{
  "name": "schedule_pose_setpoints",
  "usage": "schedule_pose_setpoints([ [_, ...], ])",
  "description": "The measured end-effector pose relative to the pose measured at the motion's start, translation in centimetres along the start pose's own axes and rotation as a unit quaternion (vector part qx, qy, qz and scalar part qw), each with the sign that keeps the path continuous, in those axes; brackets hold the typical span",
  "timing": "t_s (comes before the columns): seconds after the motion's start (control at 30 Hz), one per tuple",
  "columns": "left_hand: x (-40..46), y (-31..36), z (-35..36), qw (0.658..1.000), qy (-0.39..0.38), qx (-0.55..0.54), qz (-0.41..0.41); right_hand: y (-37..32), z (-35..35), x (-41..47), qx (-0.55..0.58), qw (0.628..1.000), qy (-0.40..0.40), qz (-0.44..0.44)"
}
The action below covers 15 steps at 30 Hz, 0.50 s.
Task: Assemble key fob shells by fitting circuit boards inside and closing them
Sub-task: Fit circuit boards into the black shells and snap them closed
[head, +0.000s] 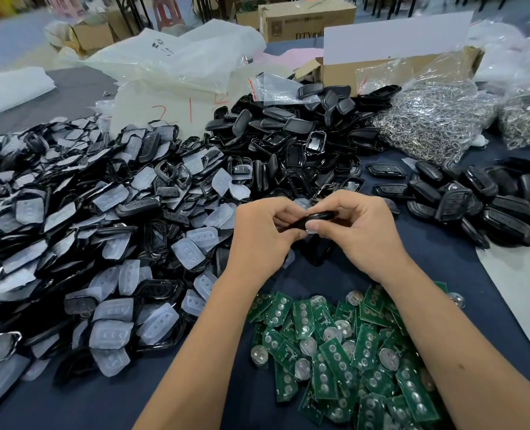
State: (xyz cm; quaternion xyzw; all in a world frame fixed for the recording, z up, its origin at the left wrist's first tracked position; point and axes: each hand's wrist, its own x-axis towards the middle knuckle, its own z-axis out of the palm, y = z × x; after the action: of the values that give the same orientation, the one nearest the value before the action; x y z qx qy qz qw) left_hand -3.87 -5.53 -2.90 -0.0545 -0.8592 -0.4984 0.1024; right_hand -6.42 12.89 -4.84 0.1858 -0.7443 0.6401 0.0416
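Note:
Both my hands meet over the dark blue table, holding one black key fob shell (pixel 315 219) between them. My left hand (pixel 265 232) grips its left end with curled fingers. My right hand (pixel 355 226) pinches its right end, thumb underneath. The shell lies edge-on, so its inside is hidden. Green circuit boards (pixel 344 346) with round coin cells lie in a heap just below my wrists. Black shell frames with translucent white button pads (pixel 102 243) are piled to the left.
More black shell halves (pixel 294 131) are heaped behind my hands, and closed fobs (pixel 490 203) lie at the right. Bags of metal key rings (pixel 434 119) sit at the back right, beside a cardboard box (pixel 387 66) and plastic bags (pixel 170 63).

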Motion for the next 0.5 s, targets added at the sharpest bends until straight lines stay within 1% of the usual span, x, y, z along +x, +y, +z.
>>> schedule_pose_setpoints([
  [0.13, 0.02, -0.26, -0.38, 1.0, 0.001, -0.007, -0.005, -0.25, -0.01, -0.07, -0.006, 1.0, -0.002, 0.002],
  [0.27, -0.21, -0.11, -0.01, 0.998, -0.008, 0.036, 0.046, -0.48, 0.17, -0.2, -0.02, 1.0, -0.005, -0.006],
  [0.33, -0.25, -0.13, 0.31, 0.996, -0.003, 0.055, 0.069, -0.5, 0.47, -0.36, -0.051, 0.999, 0.006, -0.015],
  [0.4, -0.19, -0.21, 0.5, 0.997, 0.006, 0.047, 0.063, -0.46, 0.61, -0.52, -0.07, 0.997, 0.018, -0.021],
  [0.5, -0.13, -0.13, 0.55, 1.0, 0.017, -0.016, 0.009, -0.42, 0.57, -0.52, -0.021, 0.999, 0.023, -0.003],
])
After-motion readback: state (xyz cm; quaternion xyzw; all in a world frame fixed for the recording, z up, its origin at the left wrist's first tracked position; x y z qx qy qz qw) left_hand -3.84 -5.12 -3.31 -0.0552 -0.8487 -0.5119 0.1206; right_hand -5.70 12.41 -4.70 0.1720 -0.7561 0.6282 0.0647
